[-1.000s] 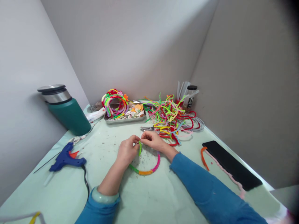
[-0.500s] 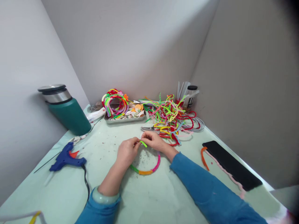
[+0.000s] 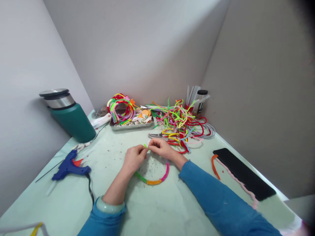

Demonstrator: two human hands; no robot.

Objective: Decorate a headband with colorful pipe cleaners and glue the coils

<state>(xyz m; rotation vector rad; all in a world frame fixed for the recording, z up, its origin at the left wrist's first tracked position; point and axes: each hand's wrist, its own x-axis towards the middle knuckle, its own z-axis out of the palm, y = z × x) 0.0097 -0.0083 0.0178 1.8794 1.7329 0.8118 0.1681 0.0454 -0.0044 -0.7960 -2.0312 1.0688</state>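
A ring-shaped band (image 3: 154, 182), wrapped in green, orange and pink fuzzy sections, curves toward me below my hands. Its far side is hidden by my fingers. My left hand (image 3: 135, 159) pinches the band's far part on the left. From the right, my right hand (image 3: 161, 148) meets it fingertip to fingertip, thumb and forefinger closed at the same spot. A short bright green pipe cleaner (image 3: 145, 146) pokes out above the fingertips between the two hands. Just beyond my right hand lie scissors (image 3: 155, 135) with dark blades.
A metal tray (image 3: 133, 127) holds colourful wrapped rings and small pieces. Tangled pipe cleaners (image 3: 179, 114) heap to its right. On the left are a blue glue gun (image 3: 71, 166) and a teal bottle (image 3: 75, 123). A black slab (image 3: 244, 173) lies right.
The green pipe cleaner's end has swung from the near side of my fingertips to the far side, up and left. Both hands stay close together, and the band has hardly shifted.
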